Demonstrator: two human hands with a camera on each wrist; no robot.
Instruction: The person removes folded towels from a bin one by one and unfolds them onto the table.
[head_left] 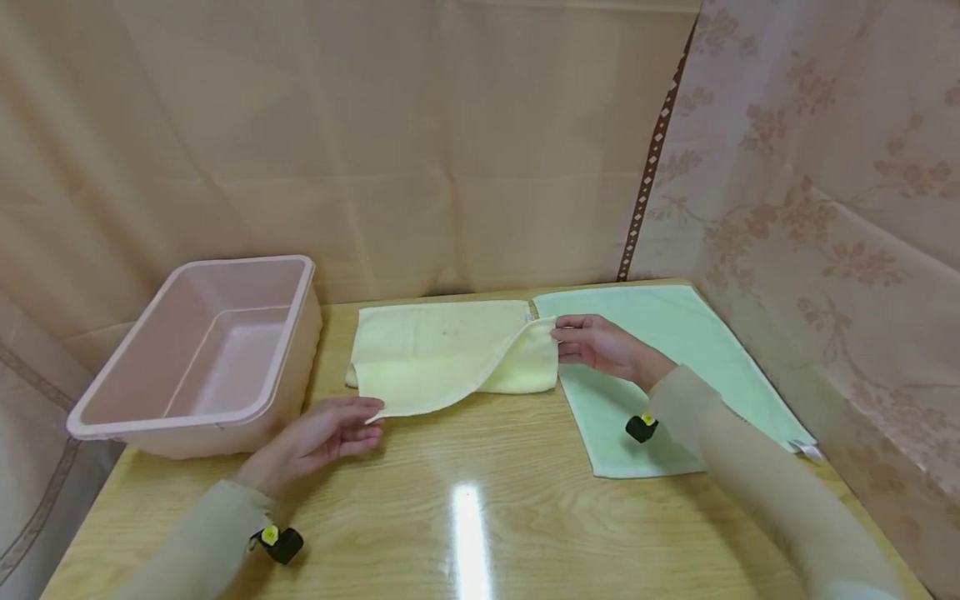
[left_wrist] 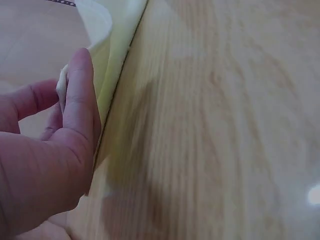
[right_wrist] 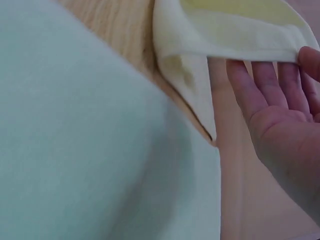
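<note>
A pale yellow towel point(head_left: 435, 350) lies folded on the wooden table, its upper layer partly lifted toward the front. My left hand point(head_left: 337, 437) pinches the front left corner of that layer between thumb and fingers, as the left wrist view shows with the towel edge point(left_wrist: 62, 87). At the right end, my right hand point(head_left: 600, 346) pinches another corner, thumb on top and fingers beneath the hem point(right_wrist: 250, 54). Between the two hands the raised edge sags in a curve. A mint green towel point(head_left: 645, 321) is spread flat under my right forearm.
A pink plastic basin point(head_left: 300, 333) stands at the left of the table point(head_left: 540, 508). Beige curtain point(head_left: 375, 150) hangs along the back, and flowered fabric point(head_left: 840, 208) borders the right side. Light glares off the tabletop at the front middle.
</note>
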